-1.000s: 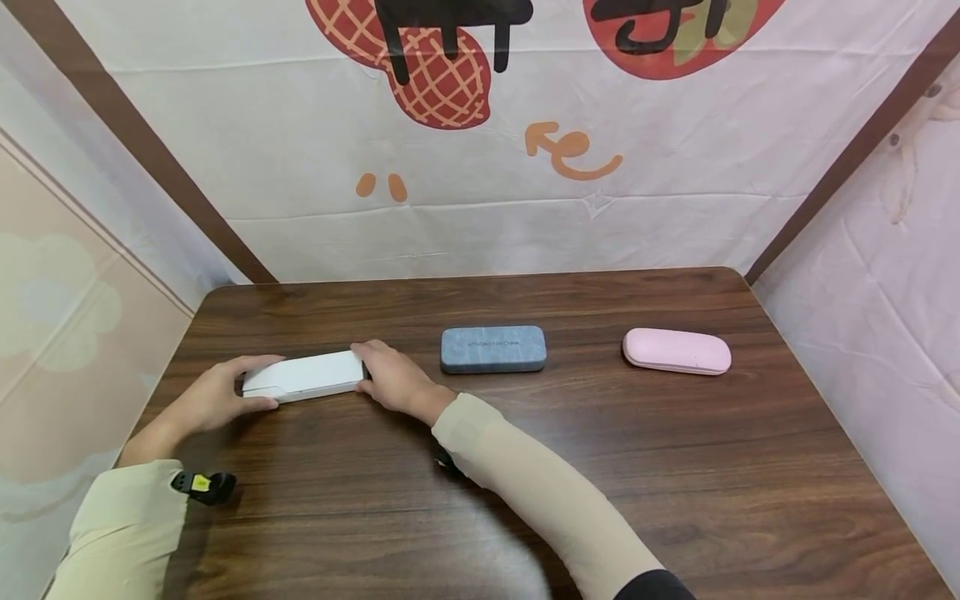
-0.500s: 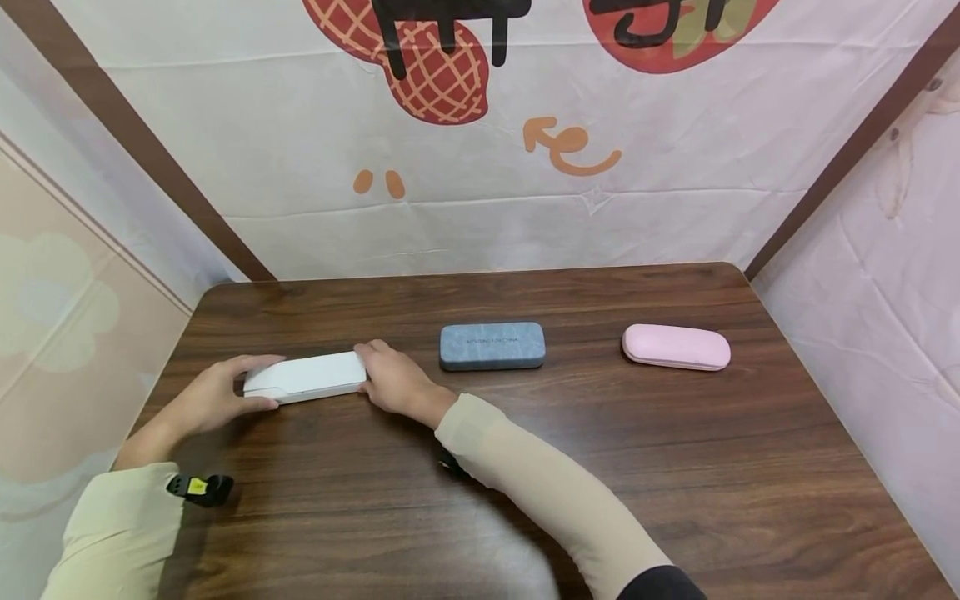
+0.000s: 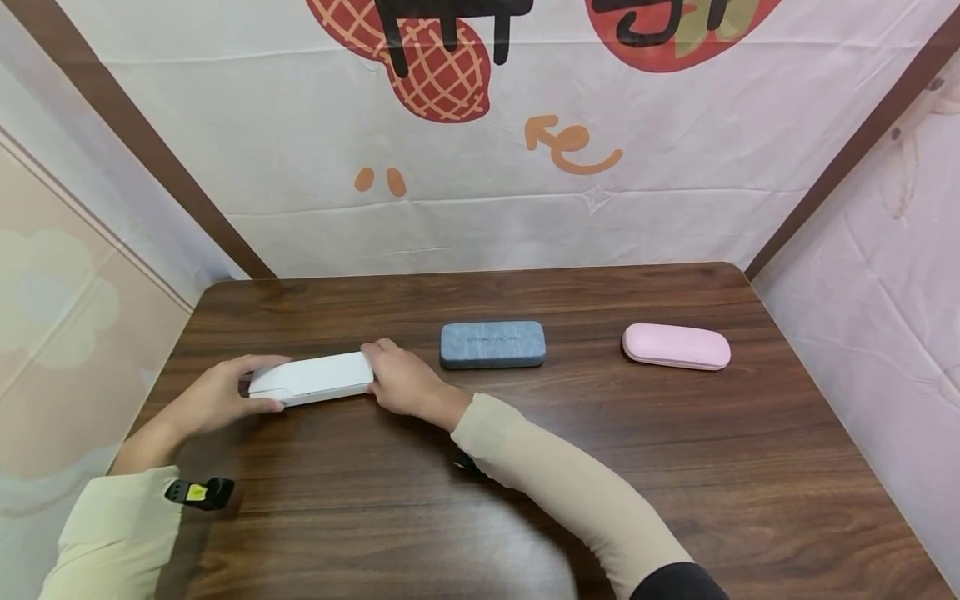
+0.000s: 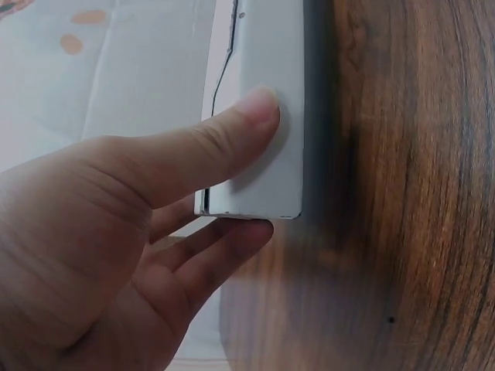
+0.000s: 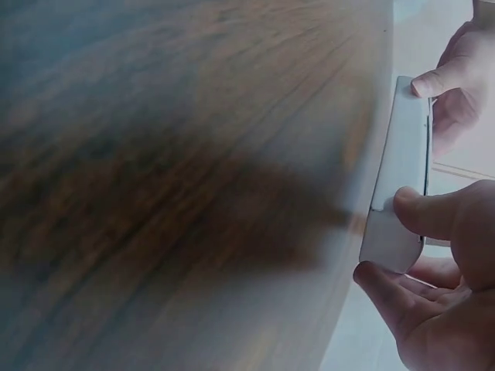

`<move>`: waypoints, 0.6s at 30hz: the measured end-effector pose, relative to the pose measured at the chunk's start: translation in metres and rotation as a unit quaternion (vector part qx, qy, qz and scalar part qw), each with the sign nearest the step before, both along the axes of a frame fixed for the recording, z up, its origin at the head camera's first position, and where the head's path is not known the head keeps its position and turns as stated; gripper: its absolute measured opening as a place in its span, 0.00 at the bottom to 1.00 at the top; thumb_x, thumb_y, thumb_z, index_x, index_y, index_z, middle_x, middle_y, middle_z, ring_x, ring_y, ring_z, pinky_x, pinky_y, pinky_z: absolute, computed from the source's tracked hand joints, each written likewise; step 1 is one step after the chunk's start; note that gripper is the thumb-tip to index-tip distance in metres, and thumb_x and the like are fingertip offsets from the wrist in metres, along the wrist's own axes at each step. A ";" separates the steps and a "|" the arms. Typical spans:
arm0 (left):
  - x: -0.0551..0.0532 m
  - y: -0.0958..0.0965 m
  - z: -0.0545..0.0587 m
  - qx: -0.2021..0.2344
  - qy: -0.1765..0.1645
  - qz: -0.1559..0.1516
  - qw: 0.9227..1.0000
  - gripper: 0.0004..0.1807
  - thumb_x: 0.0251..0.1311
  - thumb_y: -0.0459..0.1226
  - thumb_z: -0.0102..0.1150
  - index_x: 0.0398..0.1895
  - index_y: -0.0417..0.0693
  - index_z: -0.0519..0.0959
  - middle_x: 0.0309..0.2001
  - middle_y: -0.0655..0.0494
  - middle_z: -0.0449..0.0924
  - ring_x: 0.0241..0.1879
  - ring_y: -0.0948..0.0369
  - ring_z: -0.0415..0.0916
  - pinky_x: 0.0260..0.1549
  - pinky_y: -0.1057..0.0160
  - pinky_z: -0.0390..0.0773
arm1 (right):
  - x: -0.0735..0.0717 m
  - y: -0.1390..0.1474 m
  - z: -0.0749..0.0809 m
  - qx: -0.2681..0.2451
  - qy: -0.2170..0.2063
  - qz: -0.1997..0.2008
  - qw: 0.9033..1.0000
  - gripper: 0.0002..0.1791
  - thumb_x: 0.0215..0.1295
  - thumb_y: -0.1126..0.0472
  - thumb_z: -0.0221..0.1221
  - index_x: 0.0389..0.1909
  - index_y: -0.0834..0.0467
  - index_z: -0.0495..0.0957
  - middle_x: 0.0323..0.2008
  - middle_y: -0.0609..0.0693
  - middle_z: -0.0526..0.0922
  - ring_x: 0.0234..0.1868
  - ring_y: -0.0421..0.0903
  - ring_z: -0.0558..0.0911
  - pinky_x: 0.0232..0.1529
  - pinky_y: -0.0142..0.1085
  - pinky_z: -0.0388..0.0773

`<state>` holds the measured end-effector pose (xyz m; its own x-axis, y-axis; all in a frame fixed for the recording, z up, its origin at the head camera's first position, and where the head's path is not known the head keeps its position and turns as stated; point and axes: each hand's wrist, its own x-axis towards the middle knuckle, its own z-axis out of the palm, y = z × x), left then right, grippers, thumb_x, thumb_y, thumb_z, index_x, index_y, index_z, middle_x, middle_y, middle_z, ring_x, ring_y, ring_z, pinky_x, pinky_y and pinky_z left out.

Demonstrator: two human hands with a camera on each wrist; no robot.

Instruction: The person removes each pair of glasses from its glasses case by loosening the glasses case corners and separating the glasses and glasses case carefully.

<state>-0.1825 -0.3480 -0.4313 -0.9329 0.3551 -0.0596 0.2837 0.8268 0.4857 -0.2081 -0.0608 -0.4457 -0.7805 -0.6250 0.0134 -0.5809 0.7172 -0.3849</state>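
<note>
A long white glasses case lies crosswise at the left of the wooden table, its lid down. My left hand grips its left end, with the thumb along the front side and other fingers at the end and behind. At the opposite end my right hand holds the case, thumb in front and a finger at the end face, as the right wrist view shows. A thin seam runs along the side of the case in the left wrist view. The far side of the case is hidden.
A blue glasses case with small lettering lies just right of my right hand. Farther right is a pink glasses case. Behind the brown table hangs a printed white cloth, with more cloth at both sides.
Both hands and the white glasses case have shifted slightly to the right. The blue and pink cases stay in place on the table.
</note>
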 end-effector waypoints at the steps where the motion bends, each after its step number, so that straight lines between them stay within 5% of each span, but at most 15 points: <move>1: 0.001 0.001 0.001 0.000 0.001 -0.001 1.000 0.39 0.52 0.41 0.78 0.67 0.36 0.74 0.60 0.27 0.74 0.54 0.35 0.76 0.48 0.37 0.75 | 0.001 0.002 0.002 0.000 0.001 0.001 1.000 0.29 0.72 0.58 0.62 0.70 0.61 0.68 0.64 0.54 0.74 0.58 0.41 0.78 0.52 0.27 0.75; 18: 0.020 0.034 0.018 0.008 0.012 -0.036 0.999 0.36 0.50 0.38 0.79 0.64 0.37 0.76 0.58 0.33 0.78 0.50 0.42 0.79 0.44 0.43 0.79 | 0.021 0.039 0.022 -0.019 -0.019 0.019 0.999 0.28 0.70 0.59 0.64 0.68 0.62 0.69 0.62 0.57 0.76 0.56 0.45 0.80 0.47 0.29 0.77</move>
